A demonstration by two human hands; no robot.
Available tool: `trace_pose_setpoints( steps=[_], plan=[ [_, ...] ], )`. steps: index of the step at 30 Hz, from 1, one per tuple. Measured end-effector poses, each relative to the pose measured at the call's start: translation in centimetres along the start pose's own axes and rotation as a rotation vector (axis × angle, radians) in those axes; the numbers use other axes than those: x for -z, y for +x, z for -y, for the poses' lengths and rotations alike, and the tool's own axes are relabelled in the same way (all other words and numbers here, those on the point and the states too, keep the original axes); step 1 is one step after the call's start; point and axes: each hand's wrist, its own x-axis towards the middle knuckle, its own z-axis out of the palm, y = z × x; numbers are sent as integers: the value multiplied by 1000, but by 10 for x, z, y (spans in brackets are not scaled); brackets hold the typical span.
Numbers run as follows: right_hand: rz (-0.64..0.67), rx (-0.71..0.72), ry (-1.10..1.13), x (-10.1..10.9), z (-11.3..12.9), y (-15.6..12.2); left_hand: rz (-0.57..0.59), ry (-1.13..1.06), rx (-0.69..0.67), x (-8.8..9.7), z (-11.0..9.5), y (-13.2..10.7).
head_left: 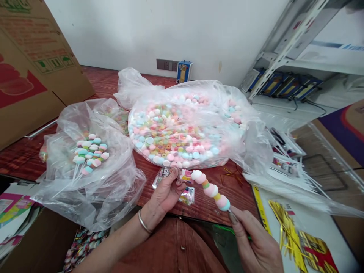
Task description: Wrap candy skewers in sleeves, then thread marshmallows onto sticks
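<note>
My right hand [253, 237] pinches the stick end of a marshmallow skewer [211, 190], which slants up to the left with pink, white and blue marshmallows and small gummy rings between them. The skewer's white tip touches a small printed plastic bag [186, 175]. My left hand [165, 191], with a bangle on the wrist, grips that bag between thumb and fingers. More small clear printed bags [187, 195] lie on the table just below. Behind my hands, a large clear plastic bag [247, 140] covers a heap of loose marshmallows [170, 156] and gummy rings [174, 140].
At left, finished marshmallow skewers [91, 149] lie on a clear plastic bag [113, 197]. A cardboard box [36, 68] stands behind them. White sticks [284, 174] and gold twist ties [287, 231] lie at right, below a metal shelf [313, 62].
</note>
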Motion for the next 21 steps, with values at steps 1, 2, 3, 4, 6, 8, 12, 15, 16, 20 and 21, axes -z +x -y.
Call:
trace_pose_setpoints(
  steps=[1,2,3,4,6,8,12,15,16,20,21],
  plan=[
    [10,-4,12,0,-2,0,-1,1,-3,0,1,-1],
    [16,-9,16,0,-5,-1,-4,-2,-1,0,1,-1],
    [20,-10,13,0,-7,-2,-7,-9,4,0,1,-1],
    [21,-7,2,1,-10,-3,-7,-17,10,-1,1,-1],
    [31,-1,-30,2,-15,-8,0,-28,26,-1,2,-1],
    [46,-3,-61,3,-19,-12,6,-24,44,-2,2,-1],
    [30,-25,-70,6,-20,-15,5,-3,55,-3,4,-1],
    [16,-53,-55,8,-17,-14,-19,0,42,-2,5,-1],
    [14,-58,-53,8,-17,-14,-28,0,39,-2,6,-1],
    [21,-34,-86,8,-18,-15,-31,6,44,0,6,-1],
    [19,-16,-101,7,-19,-15,-26,5,48,0,6,-1]
  ],
)
